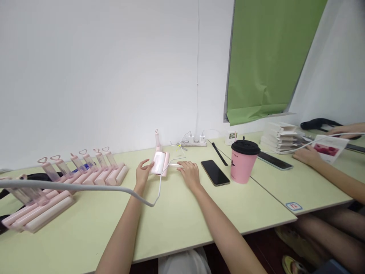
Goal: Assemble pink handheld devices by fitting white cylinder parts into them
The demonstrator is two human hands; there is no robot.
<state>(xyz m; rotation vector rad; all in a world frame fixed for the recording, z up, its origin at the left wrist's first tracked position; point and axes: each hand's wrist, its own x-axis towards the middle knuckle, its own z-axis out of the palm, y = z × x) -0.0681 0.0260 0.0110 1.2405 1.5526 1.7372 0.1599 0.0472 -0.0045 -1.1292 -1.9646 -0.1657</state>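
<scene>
A small pink-and-white cylindrical device (159, 163) with a glossy surface is up near the middle of the table. My left hand (142, 173) grips it from the left side, thumb and fingers bent at its edge. On the other side, my right hand (189, 174) pinches a thin white plug end (173, 164), which points at the device's right side; whether it is inserted I cannot tell. A white cable (114, 188) loops across the foreground toward the device. Behind stands another pink piece (157, 140) with a small loop on top.
Several pink devices with clear tubes and heart-shaped loops (85, 167) line the left. A power strip (194, 144) lies by the wall. To my right are a black phone (215, 172), a pink cup (242, 163) and stacked white boxes (281, 137). A co-worker's hands (308, 156) hold a printed sheet.
</scene>
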